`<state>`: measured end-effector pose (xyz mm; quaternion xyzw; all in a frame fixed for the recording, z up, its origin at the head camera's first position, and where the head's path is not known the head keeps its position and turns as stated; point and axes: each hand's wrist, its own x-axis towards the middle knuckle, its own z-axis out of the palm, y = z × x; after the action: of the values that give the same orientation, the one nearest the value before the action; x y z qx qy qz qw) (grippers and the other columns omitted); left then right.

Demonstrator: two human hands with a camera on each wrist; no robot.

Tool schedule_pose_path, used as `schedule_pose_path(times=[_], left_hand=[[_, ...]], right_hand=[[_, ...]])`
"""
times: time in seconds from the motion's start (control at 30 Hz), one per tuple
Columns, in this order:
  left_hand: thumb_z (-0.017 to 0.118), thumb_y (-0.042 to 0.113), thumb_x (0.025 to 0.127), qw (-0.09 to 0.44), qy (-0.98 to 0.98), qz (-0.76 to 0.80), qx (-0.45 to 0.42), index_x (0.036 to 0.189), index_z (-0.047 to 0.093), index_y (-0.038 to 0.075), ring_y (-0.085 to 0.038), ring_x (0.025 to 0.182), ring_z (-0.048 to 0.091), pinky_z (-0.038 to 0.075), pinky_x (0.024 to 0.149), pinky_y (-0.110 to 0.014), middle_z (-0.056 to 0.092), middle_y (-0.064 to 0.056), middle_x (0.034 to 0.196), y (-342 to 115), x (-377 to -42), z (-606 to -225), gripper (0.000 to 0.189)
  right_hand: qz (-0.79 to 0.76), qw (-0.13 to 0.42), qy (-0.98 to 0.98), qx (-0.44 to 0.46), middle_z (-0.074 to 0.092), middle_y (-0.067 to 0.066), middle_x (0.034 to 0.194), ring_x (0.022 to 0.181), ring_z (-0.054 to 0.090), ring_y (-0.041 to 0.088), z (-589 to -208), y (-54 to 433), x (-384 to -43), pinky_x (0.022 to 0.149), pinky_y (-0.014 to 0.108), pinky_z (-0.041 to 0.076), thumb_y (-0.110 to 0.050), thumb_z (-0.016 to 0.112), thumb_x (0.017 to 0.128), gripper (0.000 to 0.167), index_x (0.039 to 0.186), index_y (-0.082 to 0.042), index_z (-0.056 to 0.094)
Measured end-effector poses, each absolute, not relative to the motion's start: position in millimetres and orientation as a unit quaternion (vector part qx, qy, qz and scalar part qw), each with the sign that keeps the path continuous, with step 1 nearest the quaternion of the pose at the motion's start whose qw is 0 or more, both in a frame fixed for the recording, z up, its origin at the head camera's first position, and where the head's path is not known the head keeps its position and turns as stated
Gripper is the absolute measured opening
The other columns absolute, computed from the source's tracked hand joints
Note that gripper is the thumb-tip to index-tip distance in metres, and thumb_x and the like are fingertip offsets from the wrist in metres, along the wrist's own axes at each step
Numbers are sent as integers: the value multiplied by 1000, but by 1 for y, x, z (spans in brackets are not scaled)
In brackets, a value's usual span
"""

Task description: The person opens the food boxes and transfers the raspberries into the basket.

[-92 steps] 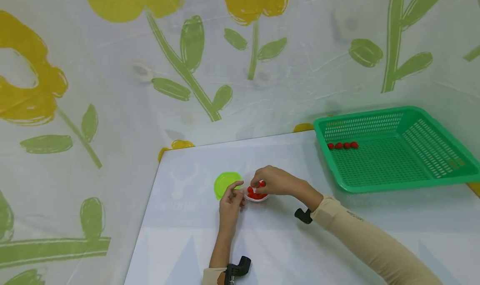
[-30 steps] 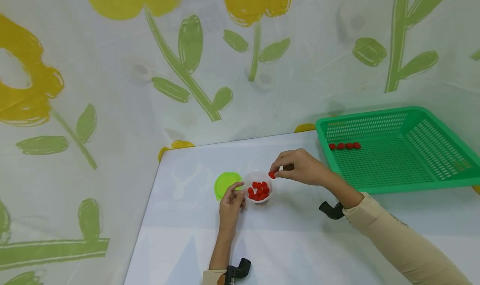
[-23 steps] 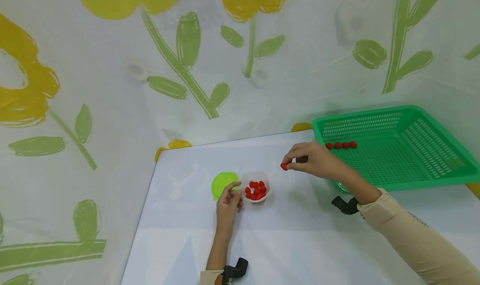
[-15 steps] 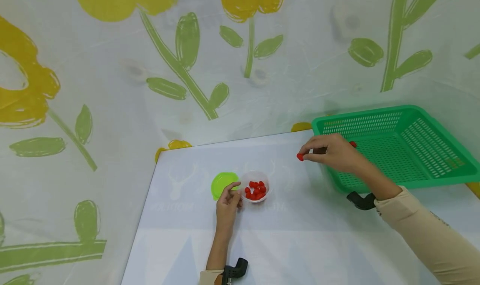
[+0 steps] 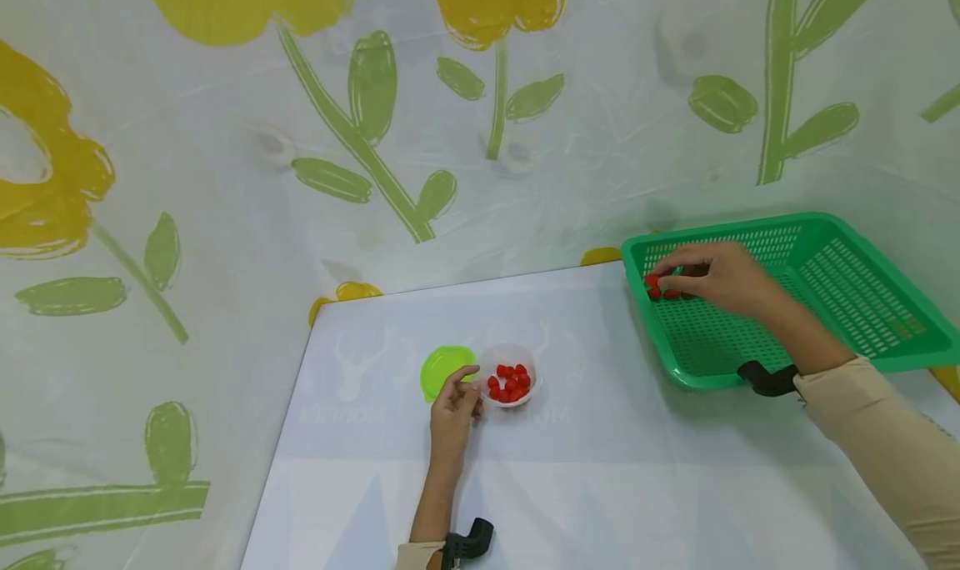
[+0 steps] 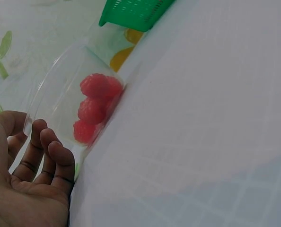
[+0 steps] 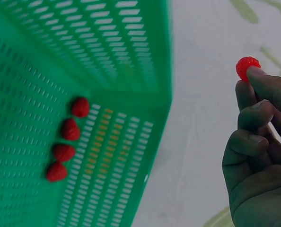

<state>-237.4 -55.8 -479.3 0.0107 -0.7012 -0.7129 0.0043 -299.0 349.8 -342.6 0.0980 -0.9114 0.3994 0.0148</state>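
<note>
My right hand (image 5: 726, 277) is over the left end of a green plastic basket (image 5: 681, 377), pinching a red raspberry (image 7: 248, 67) between thumb and fingertips. Several more raspberries (image 7: 70, 129) lie in a row along the basket's end wall, partly covered by the hand in the head view. On the table, a clear plastic bowl (image 6: 60, 90) holds a cluster of raspberries (image 5: 512, 382). The left hand (image 5: 452, 412) stays at its left side, thumb and fingertips at the rim, gripping it lightly in the left wrist view.
A lime-green round lid (image 5: 442, 370) lies on the white table (image 5: 600, 437) behind the left hand, left of the bowl. A flower-printed curtain (image 5: 570, 178) stands along the back and left of the table.
The right hand has lifted a raspberry out of the bowl and carried it right and away from me to above the basket. The left hand has stayed at the bowl.
</note>
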Motion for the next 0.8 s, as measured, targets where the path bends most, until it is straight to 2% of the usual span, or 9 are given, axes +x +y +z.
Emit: schedule_pose_path(times=[0.13, 0.27, 0.53, 0.67, 0.8], left_hand=[[63, 9, 99, 4, -703, -711, 8, 126, 65, 10, -37, 73, 54, 52, 65, -28, 58, -13, 86, -56, -237, -481, 27], [63, 10, 99, 5, -703, -711, 8, 126, 65, 10, -36, 73, 54, 52, 65, -28, 57, -13, 86, -57, -237, -481, 27], [63, 9, 99, 2, -701, -714, 11, 128, 64, 8, -24, 69, 55, 53, 65, -26, 57, -7, 85, -56, -237, -481, 29], [62, 8, 99, 6, -703, -711, 9, 128, 63, 5, -24, 69, 55, 52, 64, -25, 57, -7, 84, -55, -237, -482, 29], [62, 8, 99, 11, -706, -708, 9, 128, 63, 5, -25, 69, 55, 52, 64, -25, 57, -8, 84, -55, -237, -482, 29]], right_hand=[[375, 18, -924, 74, 72, 6, 104, 68, 55, 16, -349, 367, -304, 54, 28, 46, -25, 77, 90, 19, 106, -14, 79], [361, 4, -931, 53, 71, 10, 111, 69, 52, 15, -351, 383, -307, 53, 30, 44, -31, 74, 92, 26, 111, -13, 78], [340, -15, -940, 22, 69, 16, 115, 77, 56, 16, -354, 408, -313, 58, 32, 46, -38, 70, 95, 37, 117, -9, 75], [323, -24, -946, 17, 68, 19, 117, 85, 60, 20, -360, 422, -320, 61, 34, 48, -41, 68, 95, 41, 118, -8, 74], [311, -39, -949, 11, 66, 24, 118, 84, 60, 24, -364, 432, -326, 59, 36, 46, -44, 67, 95, 45, 119, -6, 73]])
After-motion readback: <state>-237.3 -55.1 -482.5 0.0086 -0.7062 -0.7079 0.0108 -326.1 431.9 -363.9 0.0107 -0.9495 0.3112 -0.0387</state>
